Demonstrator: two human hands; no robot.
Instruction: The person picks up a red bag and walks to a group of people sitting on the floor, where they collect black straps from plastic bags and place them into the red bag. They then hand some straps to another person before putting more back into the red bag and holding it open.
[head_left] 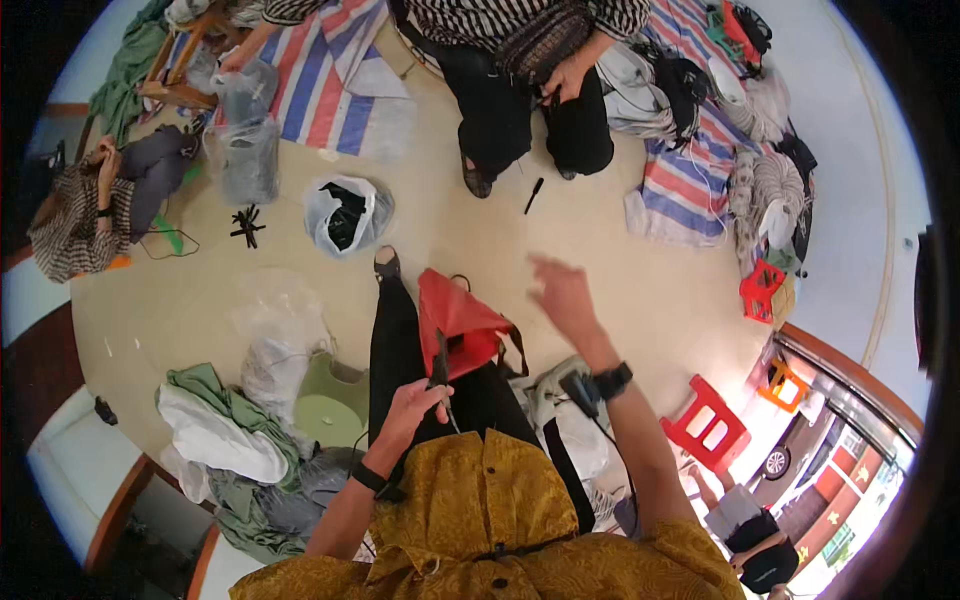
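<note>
My left hand rests on my black-trousered thigh and grips a thin dark strip that points up toward a red bag lying over my knees. My right hand is raised out over the floor, fingers spread and blurred, with nothing in it; a black watch sits on that wrist. A small black stick-like piece lies on the beige floor beyond my right hand, in front of a seated person in black trousers.
A white plastic bag with dark contents and a bundle of black pieces lie on the floor at left. Heaped cloth and a pale green stool sit by my left side. Red stools stand at right. Another person sits far left.
</note>
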